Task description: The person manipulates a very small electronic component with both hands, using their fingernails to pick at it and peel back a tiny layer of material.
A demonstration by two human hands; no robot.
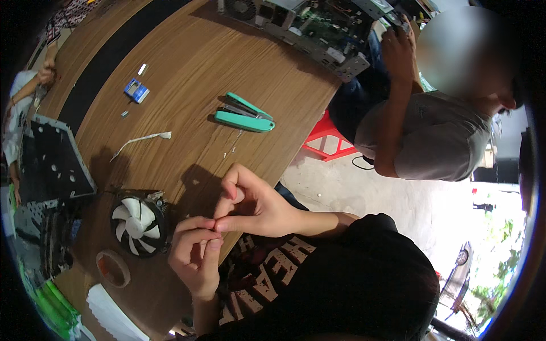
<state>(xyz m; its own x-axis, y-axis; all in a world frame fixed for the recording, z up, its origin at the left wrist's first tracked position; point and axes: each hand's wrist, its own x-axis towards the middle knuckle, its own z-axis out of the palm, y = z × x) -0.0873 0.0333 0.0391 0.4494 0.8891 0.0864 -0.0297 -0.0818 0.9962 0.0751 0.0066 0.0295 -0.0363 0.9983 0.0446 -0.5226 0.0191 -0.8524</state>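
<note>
My left hand and my right hand meet over the table's near edge, in front of my black shirt. The fingertips of both are pinched together and touching. Anything between them is too small or too hidden to make out. Beyond my hands lies a turquoise stapler on its side, its arms spread apart. Left of my hands sits a cooling fan with white blades and a black frame. Farther off are a small blue-and-white box and a thin twisted white strip.
An open computer case stands at the far end, a co-worker beside it near a red stool. A tape roll and white paper lie near left. Dark panels and another person's arm are leftmost.
</note>
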